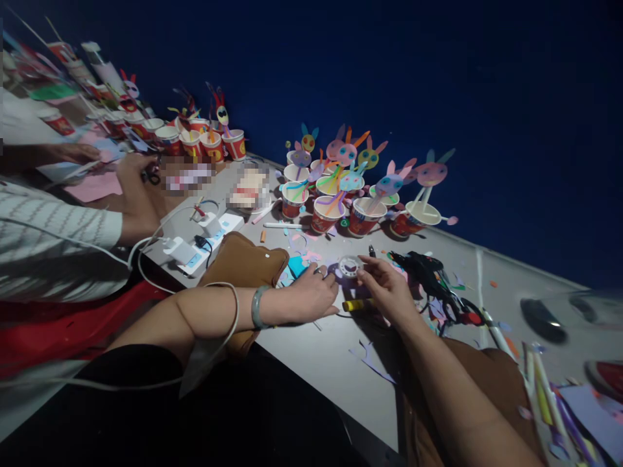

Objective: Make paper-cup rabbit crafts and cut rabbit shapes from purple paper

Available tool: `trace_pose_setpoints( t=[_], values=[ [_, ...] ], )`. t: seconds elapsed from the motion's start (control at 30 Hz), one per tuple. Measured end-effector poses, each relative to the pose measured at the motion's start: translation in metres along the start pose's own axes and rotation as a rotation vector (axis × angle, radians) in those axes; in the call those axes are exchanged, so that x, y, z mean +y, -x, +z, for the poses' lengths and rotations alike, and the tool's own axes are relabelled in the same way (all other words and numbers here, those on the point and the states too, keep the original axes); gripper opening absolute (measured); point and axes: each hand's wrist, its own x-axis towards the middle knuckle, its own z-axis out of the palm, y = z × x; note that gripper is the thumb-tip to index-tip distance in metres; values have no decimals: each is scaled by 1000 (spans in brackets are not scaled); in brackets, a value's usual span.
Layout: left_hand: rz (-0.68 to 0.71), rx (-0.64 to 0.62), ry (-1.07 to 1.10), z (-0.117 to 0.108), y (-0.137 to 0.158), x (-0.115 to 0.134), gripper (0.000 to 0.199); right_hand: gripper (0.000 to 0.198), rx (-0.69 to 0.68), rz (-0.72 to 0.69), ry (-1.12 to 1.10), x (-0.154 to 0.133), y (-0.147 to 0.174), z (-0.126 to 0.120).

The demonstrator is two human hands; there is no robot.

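Right hand: thumb and forefinger look closed on the right rim of a clear, round, ring-shaped plastic piece — only a small bite at the edge. The piece sits mid-desk, between the near edge of the pale grey desk and the cups. Left hand is palm down just beside it, fingers bent, apart from the right; can't tell if it pinches anything.

Risks as I see them:

1. Slip. Rim grip is off-centre, so a tug from the left could twist the piece out; being round, it may roll toward the near edge.

2. Cable. A thin white cable lies across the left forearm. A quick pull of that arm could drag it, and perhaps the white power strip near the desk's left-hand near edge.

3. Roller. A yellow cylindrical marker lies right below the right hand — a knock could send it off the near edge.

4. Reach. Red-and-white paper cups line the far edge, topped by coloured paper rabbit faces. Look top-heavy; a careless forward swing could tip one.

5. Clutter. Loose coloured paper scraps lie close by; anything sticky may pick them up.
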Motion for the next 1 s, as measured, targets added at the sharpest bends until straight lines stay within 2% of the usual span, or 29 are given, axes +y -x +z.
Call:
trace_pose_setpoints(
  t=[0.07,0.2,0.37,0.5,0.63,0.73,0.87,0.93,1.0],
  values=[
    [42,0,8,2,2,1,55,37,54,21,-32,3,-2,-1],
    [165,-22,117,-3,2,-6,49,37,127,140,-178,9,-6,-5],
    [86,-12,174,-6,-8,-14,50,28,151,326,-363,18,-8,-3],
    [122,-33,172,0,-22,-20,53,25,251,346,-456,27,-10,-2],
    [159,-42,201,4,-32,-24,60,23,234,319,-430,34,-12,-3],
    [79,-66,185,4,-31,-28,68,18,214,281,-393,36,-13,-3],
    [-205,-48,45,8,-22,-34,84,19,197,270,-378,33,-12,-3],
    [-316,-19,-41,9,-19,-37,83,21,198,274,-381,30,-12,-3],
    [-328,23,-95,8,-17,-38,77,22,220,271,-392,27,-12,-4]
  ],
)
